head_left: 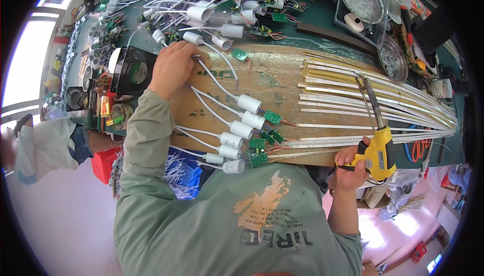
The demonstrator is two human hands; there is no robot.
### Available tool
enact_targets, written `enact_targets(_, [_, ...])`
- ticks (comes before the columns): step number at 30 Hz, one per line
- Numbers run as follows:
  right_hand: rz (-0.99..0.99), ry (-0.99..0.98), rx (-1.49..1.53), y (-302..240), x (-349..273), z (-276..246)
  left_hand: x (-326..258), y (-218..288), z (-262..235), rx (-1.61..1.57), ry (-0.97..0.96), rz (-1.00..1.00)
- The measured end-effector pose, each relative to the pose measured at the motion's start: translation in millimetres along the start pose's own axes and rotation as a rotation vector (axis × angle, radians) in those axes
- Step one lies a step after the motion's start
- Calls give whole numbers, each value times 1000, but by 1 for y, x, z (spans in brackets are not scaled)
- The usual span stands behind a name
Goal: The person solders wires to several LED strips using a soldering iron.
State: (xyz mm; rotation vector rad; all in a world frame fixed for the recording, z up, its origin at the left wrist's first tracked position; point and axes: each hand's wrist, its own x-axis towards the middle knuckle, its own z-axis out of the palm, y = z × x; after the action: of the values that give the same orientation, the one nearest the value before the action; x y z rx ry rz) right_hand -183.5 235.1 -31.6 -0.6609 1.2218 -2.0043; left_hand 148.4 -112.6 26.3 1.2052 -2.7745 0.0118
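Note:
My right hand [351, 171] is closed round the grip of a yellow soldering gun [379, 157], its long metal tip pointing away over the LED strips. My left hand [174, 68] is curled at the far left of the board, beside a white plastic cylinder [193, 38]; its fingertips are partly hidden. A white cable [217, 78] runs out from under that hand to another white cylinder [249, 104]. Several such cylinders lie in a row, with small green circuit boards [272, 118] and thin red wires at their ends. Some wires reach the narrow white LED strips [343, 110].
A brown work board [272, 74] lies on the green table. A heap of cabled cylinders [199, 13] lies behind it. A black round device [132, 69] stands left of my left hand. Metal dishes [360, 1] and tools sit at the back right. Another person's leg [101, 142] shows at left.

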Motion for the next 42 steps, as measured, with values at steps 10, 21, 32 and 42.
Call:
enact_targets(10, [-8, -5, 20, 2, 0, -2, -1, -2, -6, -23, -77, 41])
enact_targets(21, [3, -42, -19, 0, 0, -1, 1, 6, -40, -37, 384, -32])
enact_targets(32, [39, 5, 15, -4, -1, 3, 5, 91, -114, -1423, 533, -42])
enact_targets(42, [50, -30, 19, -5, 1, 4, -6, 55, -20, -400, 224, -557])
